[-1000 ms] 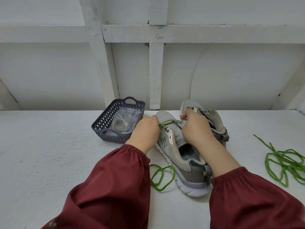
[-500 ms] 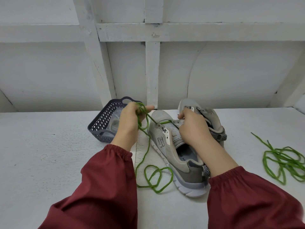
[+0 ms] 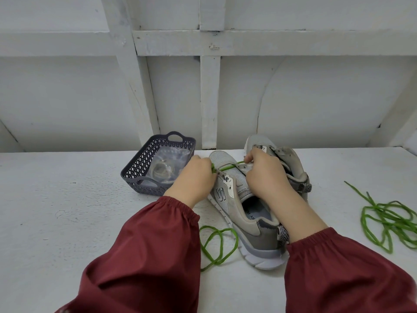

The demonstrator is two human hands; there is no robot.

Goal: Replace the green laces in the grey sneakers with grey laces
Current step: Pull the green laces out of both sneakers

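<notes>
Green lace pinched in left hand at toe of near sneaker; right hand grips that sneaker's eyelet flap. Second green lace (tangled) lies right of the sneaker.

Near sneaker: light grey mesh upper, beige-grey overlays, dark grey heel panel, pale grey-white sole. Its heel tab carries a black-and-white zigzag pattern. Green lace, threaded at its toe end and looped to its left: bright green. Second green lace, well to its right: same green. Basket, to its left: dark slate grey, diamond lattice walls. Far sneaker, behind it: matching greys. Sleeves: maroon. Table: white.
</notes>
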